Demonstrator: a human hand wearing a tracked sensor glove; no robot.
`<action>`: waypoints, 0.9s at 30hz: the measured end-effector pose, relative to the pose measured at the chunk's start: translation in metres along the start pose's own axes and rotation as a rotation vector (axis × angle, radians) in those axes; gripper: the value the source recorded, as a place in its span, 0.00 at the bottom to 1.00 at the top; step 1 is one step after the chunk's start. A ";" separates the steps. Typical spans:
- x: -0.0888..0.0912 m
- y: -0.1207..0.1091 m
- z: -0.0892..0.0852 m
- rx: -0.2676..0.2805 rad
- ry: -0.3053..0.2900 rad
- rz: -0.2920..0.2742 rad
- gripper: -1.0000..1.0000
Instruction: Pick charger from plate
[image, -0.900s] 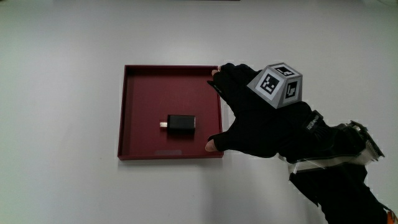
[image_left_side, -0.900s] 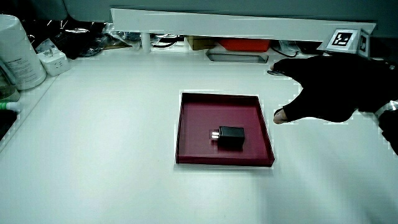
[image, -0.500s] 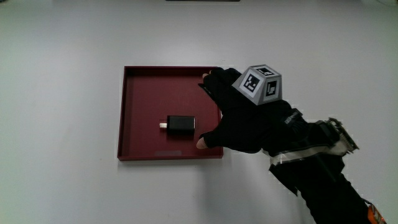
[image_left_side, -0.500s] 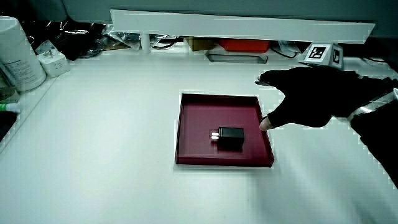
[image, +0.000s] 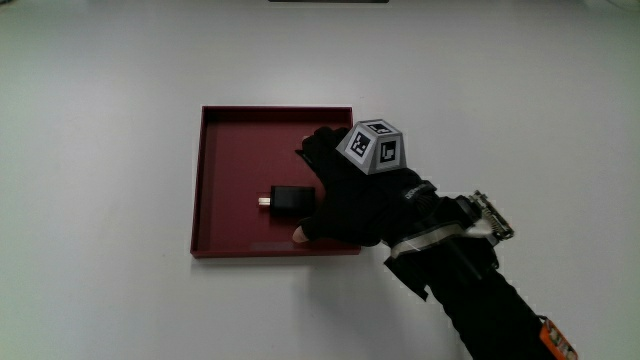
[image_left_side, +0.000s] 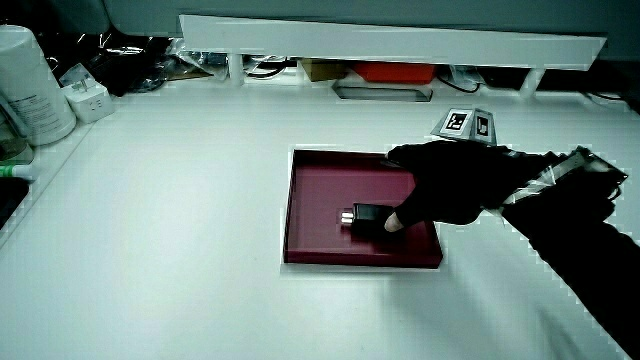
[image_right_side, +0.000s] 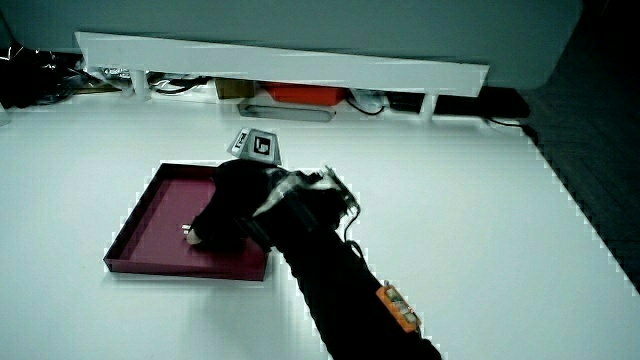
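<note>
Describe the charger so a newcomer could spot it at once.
Find the dark red square plate on the white table. The charger is the small black block lying in it, metal prongs pointing away from the hand; nothing else lies there.

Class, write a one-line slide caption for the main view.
Gloved hand reaches into the red tray, open fingers closing in on the black charger lying at its middle, not yet lifted.

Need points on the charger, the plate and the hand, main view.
charger (image: 288, 199), main view, middle of its black body.
plate (image: 250, 125), main view, bare red floor near its rim farthest from the person.
hand (image: 350, 195), main view, middle of the black glove, over the plate beside the charger.
</note>
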 end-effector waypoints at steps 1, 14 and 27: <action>0.002 0.004 -0.003 0.006 -0.004 -0.011 0.50; 0.013 0.037 -0.034 -0.039 0.043 -0.036 0.50; 0.015 0.049 -0.051 -0.025 0.032 -0.047 0.52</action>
